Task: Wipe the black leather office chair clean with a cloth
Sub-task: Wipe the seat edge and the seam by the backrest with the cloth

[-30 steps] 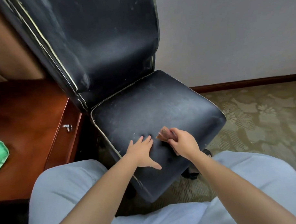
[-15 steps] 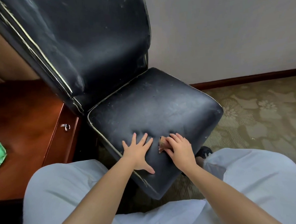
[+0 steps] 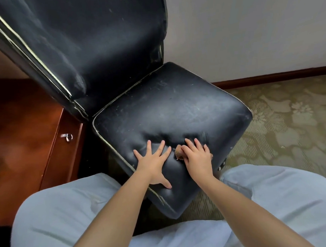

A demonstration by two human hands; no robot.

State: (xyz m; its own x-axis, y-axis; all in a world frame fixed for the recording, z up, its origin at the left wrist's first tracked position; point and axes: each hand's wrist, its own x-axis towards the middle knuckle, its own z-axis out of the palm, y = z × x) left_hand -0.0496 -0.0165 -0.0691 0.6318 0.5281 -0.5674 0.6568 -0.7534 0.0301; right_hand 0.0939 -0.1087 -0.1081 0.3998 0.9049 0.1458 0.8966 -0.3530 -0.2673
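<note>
The left hand lies flat on the front part of the chair's seat, fingers straight and spread, thumb pointing back toward the person, bracing the cushion and gripping nothing. Just beside it, on its thumb side, the right hand presses a small brownish cloth onto the leather; the fingers lie over the wad, and only a little of it peeks out at the edge facing the left hand, so whether they curl round it or merely pin it down is hard to say. The cloth is thus under the right hand, which is plainly the one to carry the wipe. Most of the seat stretches ahead of both hands, away from the person, its dull grey smears running toward the backrest that rises beyond and to the left-hand side. In my judgement the coming stroke should go forward from the fingertips along that length, the greater part of the chair looking unwiped. A wooden table stands beyond the left hand.
</note>
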